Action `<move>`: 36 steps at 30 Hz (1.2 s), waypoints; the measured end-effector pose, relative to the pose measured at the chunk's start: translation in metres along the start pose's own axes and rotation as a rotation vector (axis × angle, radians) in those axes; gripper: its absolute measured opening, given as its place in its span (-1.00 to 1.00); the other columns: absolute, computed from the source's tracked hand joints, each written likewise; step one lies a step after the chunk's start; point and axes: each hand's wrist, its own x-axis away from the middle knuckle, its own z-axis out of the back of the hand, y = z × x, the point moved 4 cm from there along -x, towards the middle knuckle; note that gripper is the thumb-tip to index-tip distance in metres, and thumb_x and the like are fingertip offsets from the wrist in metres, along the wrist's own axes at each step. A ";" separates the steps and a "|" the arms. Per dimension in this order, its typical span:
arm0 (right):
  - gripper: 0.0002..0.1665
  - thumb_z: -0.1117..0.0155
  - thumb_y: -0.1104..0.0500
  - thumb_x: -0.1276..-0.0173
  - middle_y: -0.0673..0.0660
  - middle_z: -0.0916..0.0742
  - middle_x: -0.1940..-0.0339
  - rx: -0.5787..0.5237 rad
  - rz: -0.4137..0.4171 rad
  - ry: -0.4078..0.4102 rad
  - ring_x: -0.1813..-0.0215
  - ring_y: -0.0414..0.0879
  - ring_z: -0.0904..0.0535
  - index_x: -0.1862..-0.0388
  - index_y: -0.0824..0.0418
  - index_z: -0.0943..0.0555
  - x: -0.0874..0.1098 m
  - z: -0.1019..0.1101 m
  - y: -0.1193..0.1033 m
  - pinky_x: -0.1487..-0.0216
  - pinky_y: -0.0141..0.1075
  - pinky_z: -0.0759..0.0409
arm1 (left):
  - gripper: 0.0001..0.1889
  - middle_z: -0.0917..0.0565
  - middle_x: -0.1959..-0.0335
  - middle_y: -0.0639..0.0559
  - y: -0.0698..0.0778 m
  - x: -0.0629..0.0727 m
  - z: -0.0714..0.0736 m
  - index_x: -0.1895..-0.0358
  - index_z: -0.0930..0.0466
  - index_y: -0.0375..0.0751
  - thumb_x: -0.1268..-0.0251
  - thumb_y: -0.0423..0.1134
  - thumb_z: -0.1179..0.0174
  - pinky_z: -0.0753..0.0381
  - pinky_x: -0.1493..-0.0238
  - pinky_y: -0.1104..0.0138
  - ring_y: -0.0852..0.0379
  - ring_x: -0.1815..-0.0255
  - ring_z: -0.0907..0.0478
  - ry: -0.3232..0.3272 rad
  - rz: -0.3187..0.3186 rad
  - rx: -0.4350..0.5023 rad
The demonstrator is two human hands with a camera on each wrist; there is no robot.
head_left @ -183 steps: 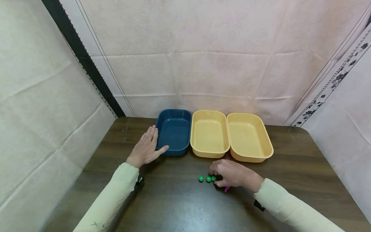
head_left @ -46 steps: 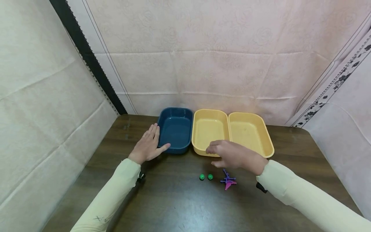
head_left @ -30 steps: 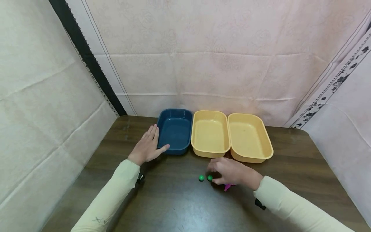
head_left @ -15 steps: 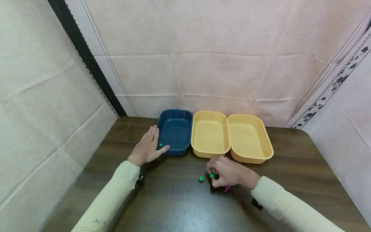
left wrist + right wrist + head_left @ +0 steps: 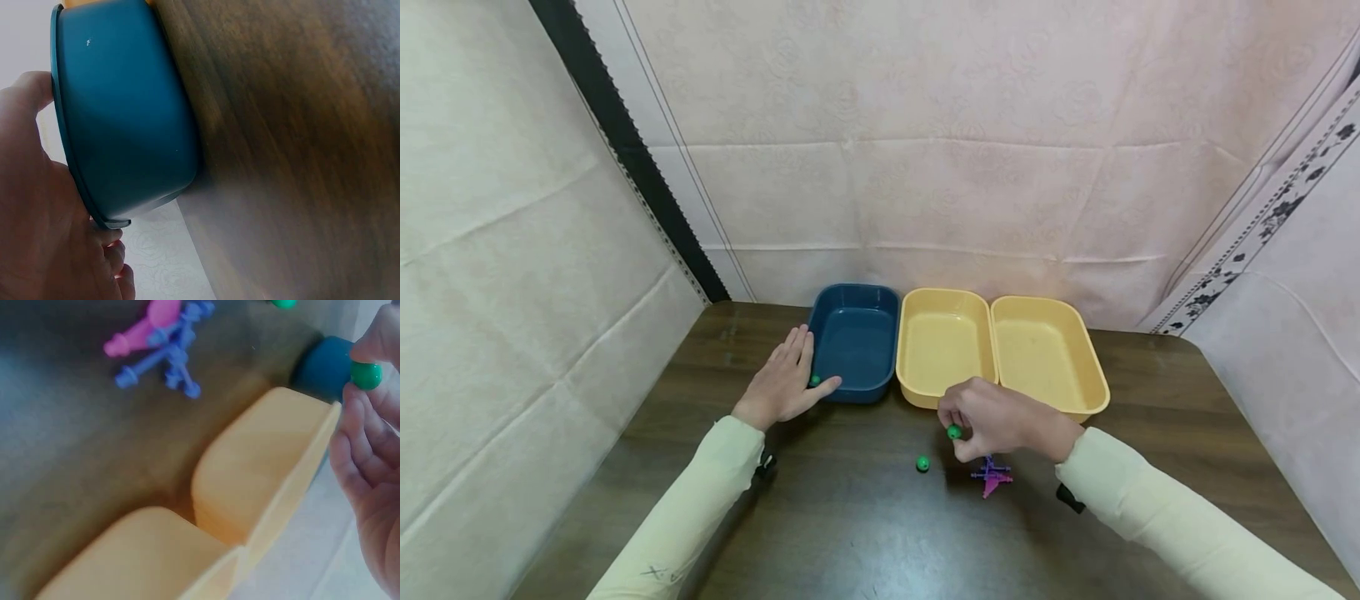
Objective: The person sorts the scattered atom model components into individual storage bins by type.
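Observation:
My right hand point(image 5: 992, 421) pinches a small glossy green ball point(image 5: 953, 432) between thumb and fingers, raised above the table just in front of the middle yellow tray point(image 5: 946, 392). A second green ball point(image 5: 922, 463) lies on the table to its left. Below my right hand are knobbed plastic pieces point(image 5: 991, 477), purple-blue and pink, heaped together. My left hand point(image 5: 784, 385) rests against the near left rim of the blue tray point(image 5: 859, 390), fingers straight and thumb along the front rim. Another green ball point(image 5: 816, 380) shows in that tray, partly hidden by the left hand.
The right yellow tray point(image 5: 1049, 408) stands beside the middle one, and all three trays form a row at the back of the dark wooden table point(image 5: 820, 533). Behind them hangs a pale cloth point(image 5: 970, 167), with more cloth on both sides.
The right hand moved down from the middle tray, pinched a green ball and lifted it. A ball came into view in the blue tray. Fewer balls lie on the table; the left hand stayed put.

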 end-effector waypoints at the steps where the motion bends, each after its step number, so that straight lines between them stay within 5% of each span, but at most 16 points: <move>1: -0.80 -0.52 0.21 -0.16 -0.11 -0.60 0.48 0.006 0.002 -0.002 0.42 -0.36 -0.43 0.38 0.03 -0.62 -0.002 0.003 -0.001 0.41 -0.50 -0.55 | 0.13 0.17 -0.77 -0.33 0.000 0.000 0.000 -0.70 0.21 -0.44 -0.52 0.47 0.12 0.05 -0.76 -0.14 -0.28 -0.80 0.21 -0.002 0.000 0.001; 10: -0.82 -0.53 0.20 -0.15 0.05 -0.65 0.46 0.061 0.023 0.015 0.38 -0.29 -0.46 0.37 0.07 -0.64 -0.023 0.027 -0.004 0.37 -0.48 -0.54 | 0.12 0.16 -0.77 -0.33 -0.001 0.000 0.000 -0.70 0.19 -0.44 -0.52 0.46 0.12 0.05 -0.77 -0.13 -0.27 -0.80 0.21 0.006 -0.004 0.003; 20: -0.84 -0.53 0.23 -0.17 -0.02 -0.62 0.48 0.114 0.053 0.046 0.37 -0.25 -0.47 0.38 0.12 -0.66 -0.054 0.047 -0.008 0.31 -0.45 -0.57 | 0.10 0.14 -0.77 -0.34 0.000 0.000 -0.001 -0.70 0.18 -0.44 -0.53 0.44 0.10 0.03 -0.76 -0.14 -0.30 -0.80 0.18 0.013 -0.005 0.000; 30: -0.88 -0.47 0.24 -0.20 0.09 -0.62 0.49 0.108 0.033 0.057 0.41 -0.21 -0.45 0.39 0.16 -0.65 -0.085 0.052 -0.001 0.34 -0.40 -0.46 | 0.11 0.14 -0.77 -0.34 0.000 0.001 0.001 -0.70 0.18 -0.44 -0.53 0.44 0.08 0.01 -0.75 -0.15 -0.29 -0.80 0.18 0.016 -0.008 -0.004; 36: -0.90 -0.48 0.22 -0.29 0.10 -0.73 0.35 0.113 -0.026 0.038 0.30 -0.15 -0.54 0.27 0.17 -0.71 -0.102 0.050 0.006 0.21 -0.38 -0.62 | 0.12 0.18 -0.77 -0.33 -0.002 0.000 -0.001 -0.71 0.22 -0.42 -0.53 0.46 0.12 0.05 -0.76 -0.15 -0.29 -0.80 0.22 -0.005 -0.001 -0.003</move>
